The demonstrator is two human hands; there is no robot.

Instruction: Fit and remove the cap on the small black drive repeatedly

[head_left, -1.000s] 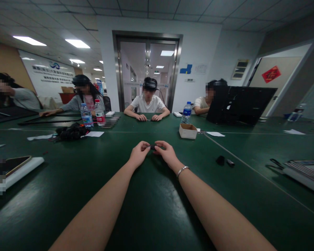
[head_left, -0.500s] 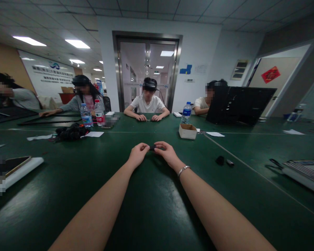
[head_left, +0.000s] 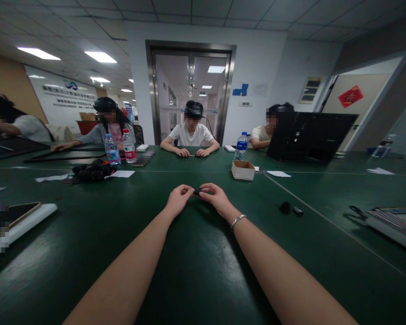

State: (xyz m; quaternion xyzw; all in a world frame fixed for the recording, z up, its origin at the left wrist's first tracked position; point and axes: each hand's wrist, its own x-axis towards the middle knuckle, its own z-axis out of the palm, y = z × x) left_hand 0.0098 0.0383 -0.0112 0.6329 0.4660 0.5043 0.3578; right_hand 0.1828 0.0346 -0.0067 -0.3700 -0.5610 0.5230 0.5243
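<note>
Little moved since earlier frame: your left hand [head_left: 178, 199] and right hand [head_left: 217, 198] still pinch small black part [head_left: 197, 191] between fingertips, low over green table [head_left: 189, 271]; fitting work apparently unfinished.

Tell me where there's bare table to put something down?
The green table is bare between the left hand and the white tray, and between the right hand and the two black bits; both hands pinch a small black piece. Crowded: the black bundle with bottles, the cardboard box.
</note>
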